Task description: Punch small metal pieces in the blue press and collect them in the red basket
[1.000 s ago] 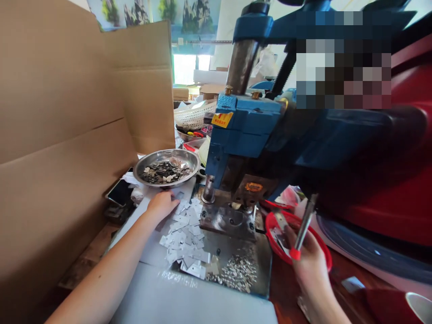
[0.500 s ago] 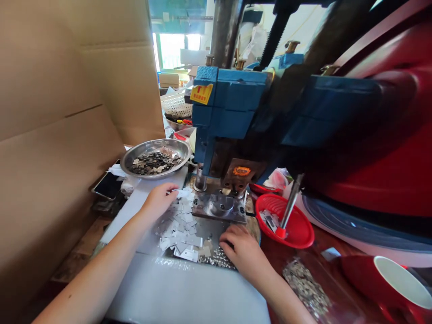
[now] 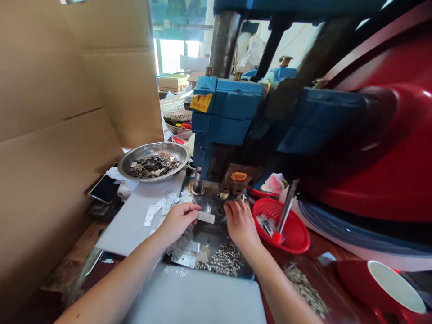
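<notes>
My left hand (image 3: pixel 178 221) pinches one end of a thin flat metal strip (image 3: pixel 206 218), which points right in front of the press. My right hand (image 3: pixel 240 220) reaches to the right side of the press's die block (image 3: pixel 209 203), fingers curled together. Whatever may be between its fingertips is hidden. Above the hands stands the blue punch press (image 3: pixel 232 105), its upper tool over the die. Flat metal pieces (image 3: pixel 185 248) lie below my left hand, and tiny shiny metal bits (image 3: pixel 227 260) are spread below the die.
A steel bowl (image 3: pixel 123 170) of metal pieces stands at the back left. On the right are a red plastic basket (image 3: pixel 302 238), a bag of small metal parts (image 3: pixel 307 288) and a red mug (image 3: pixel 354 279). A large red wheel (image 3: pixel 388 171) and cardboard (image 3: pixel 84 171) flank the work.
My left hand has moved right and toward me with a strip in its fingers. My right hand has moved up to the die, uncovering more of the tiny bits. The view has shifted slightly.
</notes>
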Tool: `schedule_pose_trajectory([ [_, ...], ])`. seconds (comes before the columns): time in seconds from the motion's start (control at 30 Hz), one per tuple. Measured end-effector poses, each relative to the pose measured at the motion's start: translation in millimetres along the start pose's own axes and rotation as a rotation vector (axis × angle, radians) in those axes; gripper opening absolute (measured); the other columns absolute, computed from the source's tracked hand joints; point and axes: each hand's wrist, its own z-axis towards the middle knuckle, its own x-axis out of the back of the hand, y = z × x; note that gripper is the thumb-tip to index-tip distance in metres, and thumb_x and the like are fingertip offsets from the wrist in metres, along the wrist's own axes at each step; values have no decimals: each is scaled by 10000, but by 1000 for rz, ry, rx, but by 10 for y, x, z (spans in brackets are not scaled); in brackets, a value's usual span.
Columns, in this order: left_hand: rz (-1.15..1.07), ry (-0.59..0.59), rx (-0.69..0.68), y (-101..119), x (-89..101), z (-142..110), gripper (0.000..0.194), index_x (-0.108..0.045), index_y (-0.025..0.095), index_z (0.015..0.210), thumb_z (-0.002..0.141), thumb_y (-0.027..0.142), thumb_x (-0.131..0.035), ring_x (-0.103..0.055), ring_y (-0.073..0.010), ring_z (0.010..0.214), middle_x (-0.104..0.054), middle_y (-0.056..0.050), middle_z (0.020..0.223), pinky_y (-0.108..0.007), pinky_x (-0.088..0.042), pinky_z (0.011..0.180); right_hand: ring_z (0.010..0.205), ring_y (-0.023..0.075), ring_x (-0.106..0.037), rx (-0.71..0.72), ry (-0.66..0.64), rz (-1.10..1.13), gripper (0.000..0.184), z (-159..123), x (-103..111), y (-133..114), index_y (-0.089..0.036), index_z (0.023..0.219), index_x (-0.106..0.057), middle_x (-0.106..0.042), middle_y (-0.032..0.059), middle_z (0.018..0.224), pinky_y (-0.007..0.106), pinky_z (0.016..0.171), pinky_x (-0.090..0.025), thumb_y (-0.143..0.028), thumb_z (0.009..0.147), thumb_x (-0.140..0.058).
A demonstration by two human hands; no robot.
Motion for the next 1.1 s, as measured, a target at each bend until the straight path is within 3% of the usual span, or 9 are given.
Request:
schedule_pose_trajectory([
  [0.13, -155, -11, 79, -21, -15, -16, 214, -701, 150, 924, 735, 208, -619, -615, -113, 627, -688, -36, 759, -213, -467, 589, 884, 254, -544, -89, -34, -50, 243, 228, -98, 41, -174, 829, -612, -601, 115, 874, 384, 809, -405, -297, 881, -409],
  [0.33, -401, -32, 177, -3, -16, -54, 203, -704, 117, 914, 734, 181, -638, -633, -103, 614, -686, -67, 745, -188, -484, 568, 901, 235, -565, -156, -40, 114, 200, 257, -142, 119, -188, 851, -616, -625, 92, 906, 349, 802, -424, -328, 839, -473],
  [0.67, -398, -34, 215, -12, -26, -84, 199, -688, 129, 921, 736, 154, -621, -634, -104, 629, -667, -47, 707, -185, -484, 572, 787, 213, -598, -210, -82, 249, 216, 336, -136, 180, -192, 720, -629, -633, 62, 802, 315, 708, -424, -368, 782, -520],
  [0.9, -80, -12, 24, 29, -109, 6, 227, -661, 172, 919, 705, 248, -664, -594, -138, 626, -623, 8, 650, -251, -459, 623, 802, 190, -585, -193, 9, 358, 327, 186, -76, 192, -202, 823, -634, -631, 50, 820, 297, 723, -439, -407, 878, -386],
  [1.03, 231, 57, -218, 136, -259, 180, 159, -675, 204, 883, 744, 252, -614, -604, -175, 719, -664, -11, 762, -292, -457, 701, 870, 190, -566, -121, 52, 475, 254, 50, -66, 165, -213, 837, -642, -609, 49, 888, 313, 797, -444, -430, 841, -509],
  [1.1, 345, 103, -309, 160, -339, 284, 142, -682, 204, 866, 761, 250, -598, -607, -195, 804, -676, -32, 856, -314, -455, 763, 892, 197, -558, -155, 90, 489, 228, 37, -99, 181, -211, 813, -642, -593, 55, 916, 334, 817, -443, -422, 813, -554],
])
